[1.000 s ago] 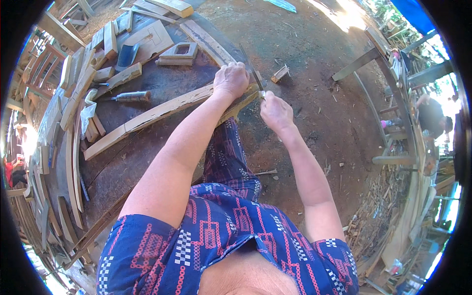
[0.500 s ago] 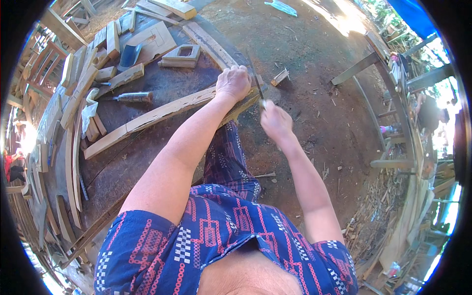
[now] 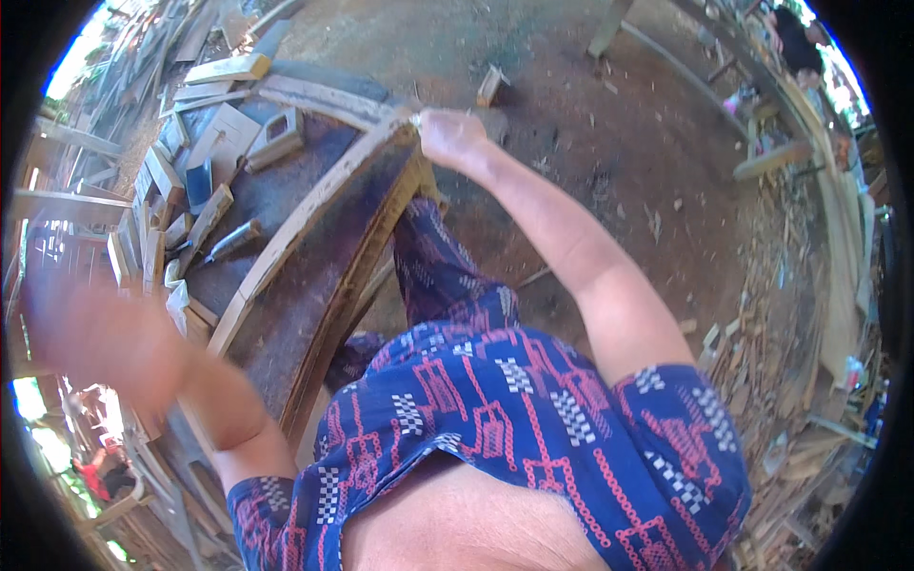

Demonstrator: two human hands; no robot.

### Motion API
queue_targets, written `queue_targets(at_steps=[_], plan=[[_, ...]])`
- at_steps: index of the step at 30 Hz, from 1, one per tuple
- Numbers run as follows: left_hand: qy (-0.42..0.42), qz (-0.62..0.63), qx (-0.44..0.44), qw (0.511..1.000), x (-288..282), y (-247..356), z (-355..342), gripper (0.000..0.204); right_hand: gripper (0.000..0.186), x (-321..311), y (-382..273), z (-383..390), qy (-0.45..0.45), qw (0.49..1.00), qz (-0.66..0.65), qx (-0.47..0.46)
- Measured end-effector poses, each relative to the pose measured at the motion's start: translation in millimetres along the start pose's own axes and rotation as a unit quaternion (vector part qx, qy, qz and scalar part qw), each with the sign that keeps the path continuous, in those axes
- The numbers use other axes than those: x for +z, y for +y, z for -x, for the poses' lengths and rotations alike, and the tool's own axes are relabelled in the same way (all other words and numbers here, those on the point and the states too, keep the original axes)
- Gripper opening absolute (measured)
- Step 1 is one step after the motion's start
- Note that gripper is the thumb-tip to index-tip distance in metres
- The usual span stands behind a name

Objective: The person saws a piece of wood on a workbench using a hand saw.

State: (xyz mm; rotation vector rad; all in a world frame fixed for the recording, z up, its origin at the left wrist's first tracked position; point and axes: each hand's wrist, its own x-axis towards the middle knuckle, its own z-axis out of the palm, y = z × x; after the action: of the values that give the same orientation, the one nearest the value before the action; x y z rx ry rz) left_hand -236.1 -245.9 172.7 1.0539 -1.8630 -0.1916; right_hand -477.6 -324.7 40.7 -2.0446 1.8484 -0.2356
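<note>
A long curved wooden piece (image 3: 314, 205) lies along the dark workbench (image 3: 276, 309). At its far end, my right hand (image 3: 454, 138) is closed in a fist; a small pale bit shows at the knuckles, but what the fingers hold is hidden. My left hand (image 3: 109, 333) is up at the left, well away from that piece and badly smeared by motion, so its fingers cannot be read. Below it the bench edge is partly covered. A chisel-like tool with a round handle (image 3: 233, 240) rests on the bench among the offcuts.
On the bench's far left are wood blocks (image 3: 228, 68), a flat board (image 3: 224, 133), a block with a hollow (image 3: 276, 141) and a blue curved piece (image 3: 199, 186). A small wood offcut (image 3: 491, 86) lies on the dirt floor. Timber scraps (image 3: 752, 371) line the right side.
My left hand has let go of the curved wood and swung to the left. My right hand has moved to the wood's end; the thin saw blade seen before no longer shows. The view has turned.
</note>
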Motion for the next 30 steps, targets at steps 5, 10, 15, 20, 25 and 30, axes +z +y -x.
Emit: queue_targets(at_steps=[5, 10, 15, 20, 25, 30], plan=[[-0.096, 0.045, 0.027, 0.994, -34.0, 16.9, 9.0, 0.027, 0.020, -1.9, 9.2, 1.8, 0.028, 1.000, -0.012, -0.004], [-0.136, 0.092, 0.019, 0.986, -77.1, 25.8, 40.2, 0.026, 0.022, 9.7, 17.1, -5.2, 0.016, 0.997, 0.073, -0.023], [-0.160, 0.151, 0.035, 0.975, -107.6, 39.7, 53.8, 0.026, 0.025, 11.2, 12.7, -7.4, 0.019, 0.999, 0.029, -0.002], [-0.182, 0.213, 0.076, 0.957, -127.3, 56.2, 54.0, 0.025, 0.033, 8.8, 11.2, -3.6, 0.022, 0.999, 0.032, 0.003], [-0.203, 0.258, 0.117, 0.937, -153.8, 75.5, 54.7, 0.025, 0.035, 7.9, 14.8, -6.9, 0.006, 1.000, 0.029, 0.002], [-0.225, 0.299, 0.148, 0.915, -181.0, 89.8, 57.7, 0.025, 0.030, 18.5, 32.3, -17.3, 0.020, 0.999, 0.018, 0.022]])
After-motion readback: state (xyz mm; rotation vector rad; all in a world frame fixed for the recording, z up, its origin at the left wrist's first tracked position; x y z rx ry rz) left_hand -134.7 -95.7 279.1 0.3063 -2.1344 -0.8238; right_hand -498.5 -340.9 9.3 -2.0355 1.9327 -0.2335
